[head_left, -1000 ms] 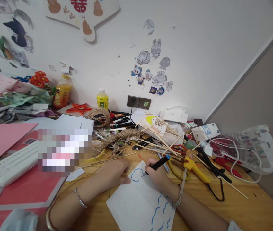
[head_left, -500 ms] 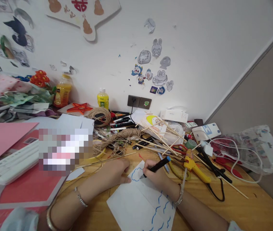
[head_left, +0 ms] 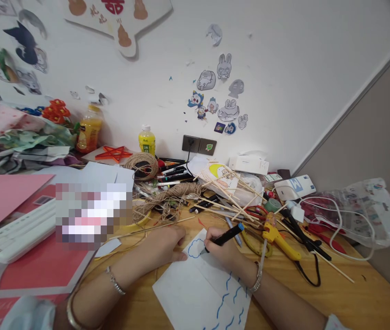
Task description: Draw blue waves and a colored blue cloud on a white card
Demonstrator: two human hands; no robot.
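My right hand is closed around a black marker with a blue end. Its tip is down on a white sheet of paper, beside a blue cloud outline. Wavy blue lines run along the sheet's right part, and a crease crosses it. My left hand rests at the paper's upper left edge, thumb touching the sheet and apart from the bent fingers. Nothing shows in it. Both wrists wear bracelets.
A yellow glue gun lies right of my right hand. Thin wooden sticks, twine and several markers clutter the back. A white device lies left on red sheets. A yellow-green bottle stands by the wall.
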